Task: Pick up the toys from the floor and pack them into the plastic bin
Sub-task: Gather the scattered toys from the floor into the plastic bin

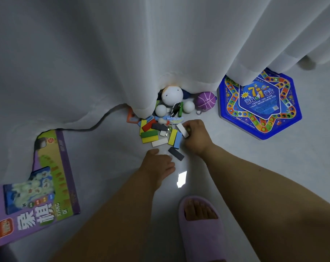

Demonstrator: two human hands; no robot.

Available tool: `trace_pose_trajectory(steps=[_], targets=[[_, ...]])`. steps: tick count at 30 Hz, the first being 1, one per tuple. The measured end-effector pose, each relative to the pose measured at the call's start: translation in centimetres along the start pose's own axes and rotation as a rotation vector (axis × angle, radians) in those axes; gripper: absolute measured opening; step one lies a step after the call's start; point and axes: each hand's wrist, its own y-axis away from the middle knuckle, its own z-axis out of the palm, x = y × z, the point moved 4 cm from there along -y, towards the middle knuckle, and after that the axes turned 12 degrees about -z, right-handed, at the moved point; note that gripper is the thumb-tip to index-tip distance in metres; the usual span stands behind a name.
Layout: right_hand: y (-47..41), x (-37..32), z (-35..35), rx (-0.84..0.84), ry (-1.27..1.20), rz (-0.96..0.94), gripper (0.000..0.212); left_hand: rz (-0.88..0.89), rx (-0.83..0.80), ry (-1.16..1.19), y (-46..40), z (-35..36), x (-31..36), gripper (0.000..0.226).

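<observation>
A heap of coloured domino blocks (pixel 156 134) lies on the pale floor at the foot of a white curtain. My right hand (pixel 195 136) reaches into the heap's right side, its fingers curled round a white block (pixel 183 129). My left hand (pixel 156 164) rests flat on the floor just below the heap, fingers straight, beside a lone black block (pixel 176 153). Behind the heap sit a white round-headed doll (pixel 172 95), two white balls (pixel 161 111), and a purple ball (pixel 205 101). No plastic bin is in view.
A blue hexagonal board-game box (pixel 259 110) lies at the right, partly under the curtain (pixel 160 44). A purple chess box (pixel 45 188) lies at the left. My foot in a pink slipper (pixel 201 227) stands on the floor below the hands.
</observation>
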Motion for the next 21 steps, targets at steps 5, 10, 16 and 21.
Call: trace_pose_trajectory(steps=[5,10,16,21], targets=[[0.6,-1.8,1.5,-0.096,0.046,-0.045,0.070,-0.089,-0.064,0.201,-0.1,-0.2,0.6,0.042],[1.1,-3.9,3.4,-0.163,0.171,-0.101,0.085,-0.089,-0.059,0.273,-0.6,-1.3,0.1,0.044],[1.7,-5.4,4.9,-0.195,0.123,-0.069,0.053,-0.075,-0.099,0.367,-1.0,-2.1,-0.2,0.031],[2.1,-6.7,5.7,-0.288,0.122,-0.129,0.037,-0.097,-0.110,0.397,-0.8,-3.5,-0.6,0.036]])
